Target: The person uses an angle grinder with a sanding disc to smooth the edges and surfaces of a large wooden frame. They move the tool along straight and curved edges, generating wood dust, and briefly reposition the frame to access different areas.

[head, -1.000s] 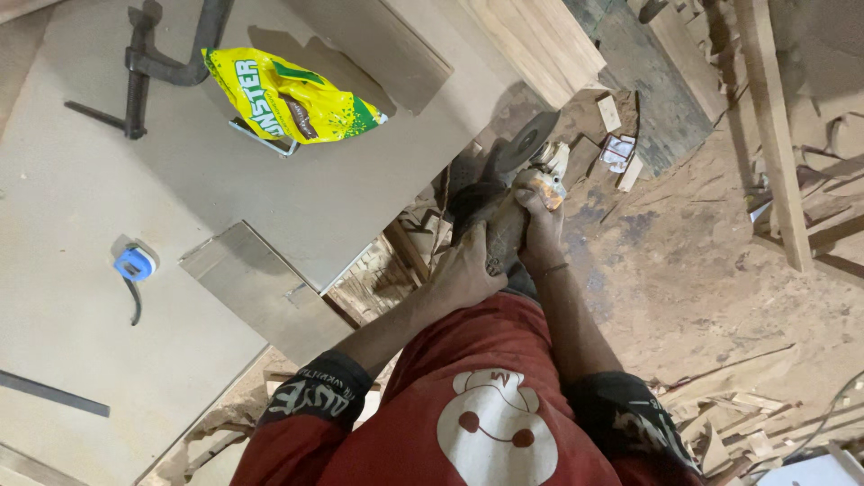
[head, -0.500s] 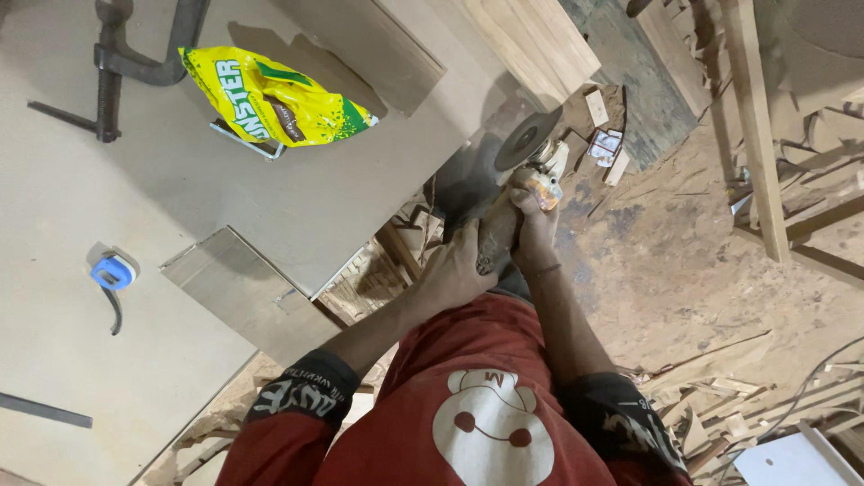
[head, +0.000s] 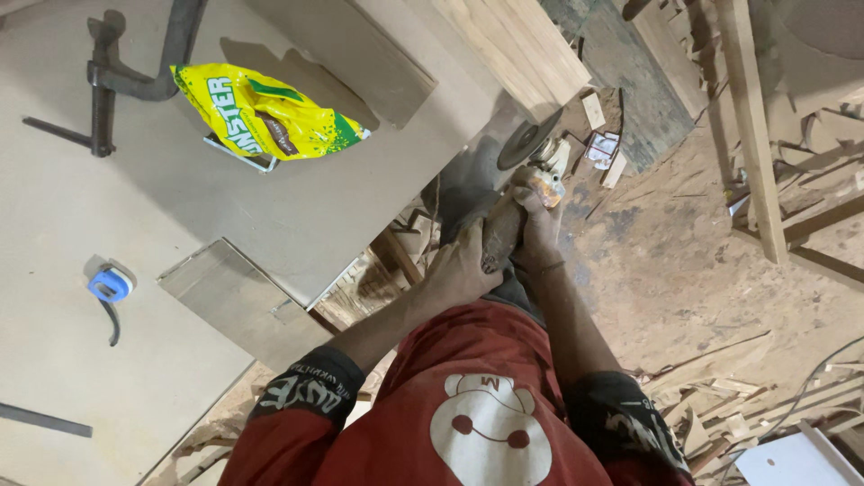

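Both the left hand [head: 463,265] and the right hand [head: 537,225] close tight around an angle grinder [head: 517,180] at the counter [head: 297,225] edge. Its bare disc sits close to the fingers, so a kick or slip could cut them

Angle grinder [head: 526,171]: small hand-held power tool, dark grey body, round grey disc at the far end. Disc tilted, its edge at the corner of the pale board [head: 297,216], just beyond the fingertips. Body runs from the disc back toward the person and is mostly hidden under both hands. Left hand [head: 463,265] wrapped around the rear of the body, nearer the torso. Right hand [head: 538,225] closed on the front part, directly behind the disc. Whether the disc is spinning cannot be told.
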Demonstrator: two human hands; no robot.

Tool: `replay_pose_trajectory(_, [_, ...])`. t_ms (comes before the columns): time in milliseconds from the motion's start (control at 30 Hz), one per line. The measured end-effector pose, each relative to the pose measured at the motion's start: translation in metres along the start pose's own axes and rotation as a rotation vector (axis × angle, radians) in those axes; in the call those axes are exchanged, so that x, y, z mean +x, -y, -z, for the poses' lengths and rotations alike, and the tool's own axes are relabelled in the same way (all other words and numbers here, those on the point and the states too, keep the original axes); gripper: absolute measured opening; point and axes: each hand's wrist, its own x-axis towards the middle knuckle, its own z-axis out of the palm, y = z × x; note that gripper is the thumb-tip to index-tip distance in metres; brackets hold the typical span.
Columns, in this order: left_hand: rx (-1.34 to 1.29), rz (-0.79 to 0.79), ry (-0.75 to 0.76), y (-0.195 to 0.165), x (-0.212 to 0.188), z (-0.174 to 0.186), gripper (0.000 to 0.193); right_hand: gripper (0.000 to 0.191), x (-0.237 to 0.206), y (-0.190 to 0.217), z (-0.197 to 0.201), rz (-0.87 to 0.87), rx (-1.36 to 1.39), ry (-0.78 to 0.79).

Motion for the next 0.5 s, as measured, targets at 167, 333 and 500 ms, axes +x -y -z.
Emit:
replay_pose_trajectory(167, [0.023, 0.006, 0.000, -0.004, 0.008, 0.002, 0.105, 0.032, 0.014, -0.006, 0.008, 0.058, 0.005, 0.034])
replay_pose_trajectory(333, [0.010, 0.023, -0.001, -0.004, 0.017, -0.002, 0.103, 0.028, 0.025, -0.004, 0.017, 0.064, -0.017, 0.022])
replay_pose_trajectory(500, [0.036, -0.117, -0.095, -0.005, 0.029, -0.005, 0.104, 0.031, 0.032, 0.009, 0.014, 0.013, 0.029, 0.030])
